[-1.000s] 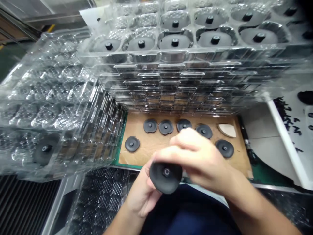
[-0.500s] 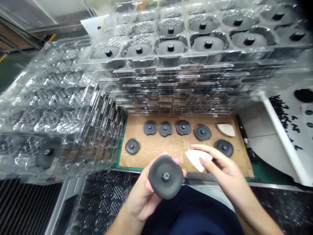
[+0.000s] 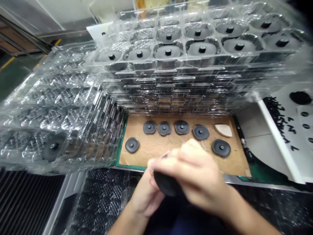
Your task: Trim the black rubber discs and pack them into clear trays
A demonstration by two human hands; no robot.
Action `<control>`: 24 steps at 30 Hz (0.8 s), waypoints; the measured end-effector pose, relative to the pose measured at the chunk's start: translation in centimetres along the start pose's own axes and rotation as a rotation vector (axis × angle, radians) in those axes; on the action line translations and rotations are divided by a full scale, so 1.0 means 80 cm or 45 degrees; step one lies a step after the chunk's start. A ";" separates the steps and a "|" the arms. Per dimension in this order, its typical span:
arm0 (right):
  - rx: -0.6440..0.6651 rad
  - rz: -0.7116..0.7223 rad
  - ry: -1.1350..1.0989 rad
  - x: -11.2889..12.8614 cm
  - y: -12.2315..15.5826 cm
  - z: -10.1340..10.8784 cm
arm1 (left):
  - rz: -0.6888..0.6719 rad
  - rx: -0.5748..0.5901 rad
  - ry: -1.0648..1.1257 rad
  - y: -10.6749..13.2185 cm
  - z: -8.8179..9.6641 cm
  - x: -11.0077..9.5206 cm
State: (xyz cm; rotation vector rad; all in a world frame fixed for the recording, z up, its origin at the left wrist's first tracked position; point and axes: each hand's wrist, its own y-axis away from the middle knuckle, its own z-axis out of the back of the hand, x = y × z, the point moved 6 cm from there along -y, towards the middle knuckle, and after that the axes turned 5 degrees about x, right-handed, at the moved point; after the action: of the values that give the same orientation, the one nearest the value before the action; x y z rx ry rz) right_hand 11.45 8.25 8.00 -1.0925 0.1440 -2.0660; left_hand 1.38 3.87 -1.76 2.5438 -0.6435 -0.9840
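Observation:
My left hand (image 3: 144, 192) cups a black round disc (image 3: 166, 184) from below, close to the near edge of the work surface. My right hand (image 3: 195, 173) curls over the top of the same disc and hides most of it. Both hands are blurred by motion. Beyond my fingers, several matching discs (image 3: 200, 132) lie flat on a tan cardboard mat (image 3: 146, 151). A white wedge-shaped pad (image 3: 223, 130) rests on the mat at the far right.
Stacked clear plastic trays (image 3: 168, 81) hold discs in their pockets behind the mat, and another clear tray stack (image 3: 53, 114) stands at the left. A white board (image 3: 290, 130) with small black pieces lies at the right.
My right hand has closed back over the disc. The white pad under its fingers half a second ago is out of sight. The disc has moved little.

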 end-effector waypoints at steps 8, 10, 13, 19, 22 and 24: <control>0.057 -0.793 -0.227 -0.090 0.088 -0.035 | -0.101 0.062 0.213 0.009 0.009 -0.017; 0.131 -0.844 -0.256 -0.093 0.102 -0.050 | -0.085 0.053 0.218 0.009 0.008 -0.016; -0.008 -0.884 -0.221 -0.081 0.095 -0.035 | -0.065 0.082 0.230 0.005 0.005 -0.012; -0.238 -0.292 0.016 0.009 0.019 0.002 | -0.071 -0.026 0.189 -0.001 0.012 -0.008; 0.023 -0.143 -0.123 0.024 0.001 -0.024 | -0.122 -0.081 0.133 0.000 0.016 -0.013; 0.131 -0.192 -0.150 0.019 -0.005 -0.036 | -0.141 -0.112 0.093 0.000 0.018 -0.014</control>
State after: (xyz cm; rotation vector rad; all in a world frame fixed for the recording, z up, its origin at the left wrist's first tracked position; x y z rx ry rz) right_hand 8.60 6.77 7.38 -1.1884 -0.1056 -2.1094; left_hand -0.35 4.25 -2.13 2.5471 -0.4331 -0.9282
